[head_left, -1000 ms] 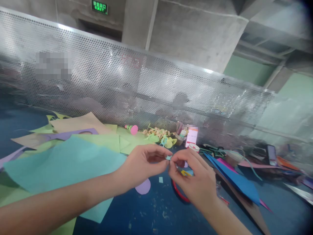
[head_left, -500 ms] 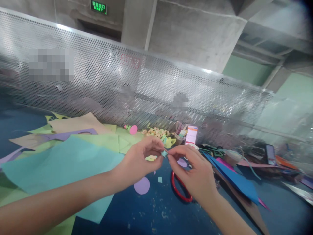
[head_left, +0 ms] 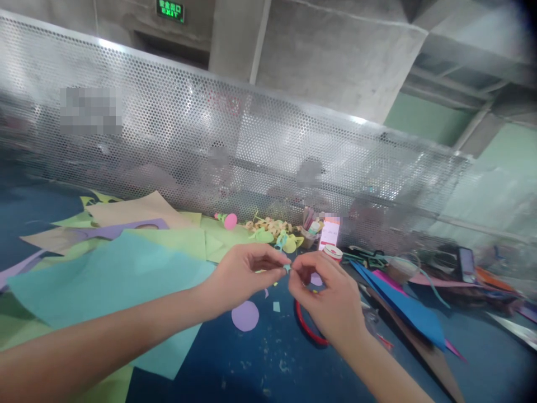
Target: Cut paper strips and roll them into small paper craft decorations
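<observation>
My left hand (head_left: 239, 277) and my right hand (head_left: 329, 291) meet above the table, fingertips nearly touching. Between them, pinched by the thumb and fingers of each, is a small light-blue piece of paper (head_left: 287, 268), mostly covered by the fingertips. Its exact shape is too small to tell now. A red loop (head_left: 307, 326), looking like a scissors handle, lies partly under my right hand. Below my left hand are a purple paper circle (head_left: 245, 316) and a small pale-blue scrap (head_left: 276, 307). A large light-blue sheet (head_left: 117, 274) lies beneath my left forearm.
A perforated metal screen (head_left: 176, 123) borders the table's far side. In front of it stand a lit phone (head_left: 329, 230), a red-and-white round container (head_left: 333, 253) and curled paper strips (head_left: 272, 226). Blue card (head_left: 403, 305) lies to the right, green sheets (head_left: 226, 238) to the left.
Both hands have shifted slightly, with fingertips closer together, covering more of the light-blue paper piece. The red-and-white container shows more above my right hand. The camera view has moved a little.
</observation>
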Tool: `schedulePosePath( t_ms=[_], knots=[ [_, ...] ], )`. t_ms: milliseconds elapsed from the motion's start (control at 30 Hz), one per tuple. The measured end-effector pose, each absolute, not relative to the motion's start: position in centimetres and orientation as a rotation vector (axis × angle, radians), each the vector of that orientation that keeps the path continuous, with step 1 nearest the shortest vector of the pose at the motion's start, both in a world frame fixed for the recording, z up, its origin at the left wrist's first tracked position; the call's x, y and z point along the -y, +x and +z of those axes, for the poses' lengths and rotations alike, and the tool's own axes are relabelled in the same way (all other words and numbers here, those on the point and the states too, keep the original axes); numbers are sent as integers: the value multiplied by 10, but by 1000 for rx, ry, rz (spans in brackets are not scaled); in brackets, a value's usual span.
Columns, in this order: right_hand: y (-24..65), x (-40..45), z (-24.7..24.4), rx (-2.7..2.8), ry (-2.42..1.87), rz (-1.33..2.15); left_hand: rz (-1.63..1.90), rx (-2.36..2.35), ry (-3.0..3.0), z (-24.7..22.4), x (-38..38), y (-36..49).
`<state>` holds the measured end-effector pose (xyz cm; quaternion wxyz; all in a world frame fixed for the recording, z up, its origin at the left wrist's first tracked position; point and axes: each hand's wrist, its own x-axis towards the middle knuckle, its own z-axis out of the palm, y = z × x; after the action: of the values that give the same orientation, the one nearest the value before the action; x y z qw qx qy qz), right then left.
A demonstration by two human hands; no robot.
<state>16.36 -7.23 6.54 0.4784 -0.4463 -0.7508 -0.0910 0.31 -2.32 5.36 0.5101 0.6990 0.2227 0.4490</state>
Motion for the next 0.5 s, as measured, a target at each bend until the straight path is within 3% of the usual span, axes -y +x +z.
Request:
schedulePosePath(
  t_ms=[300, 500],
  knots=[
    [184, 40, 39, 1911, -1378, 60, 860, -739, 1943, 38, -22, -6],
    [212, 15, -2, 2044, -1553, -64, 519, -742, 2404, 19, -25, -21]
  ],
)
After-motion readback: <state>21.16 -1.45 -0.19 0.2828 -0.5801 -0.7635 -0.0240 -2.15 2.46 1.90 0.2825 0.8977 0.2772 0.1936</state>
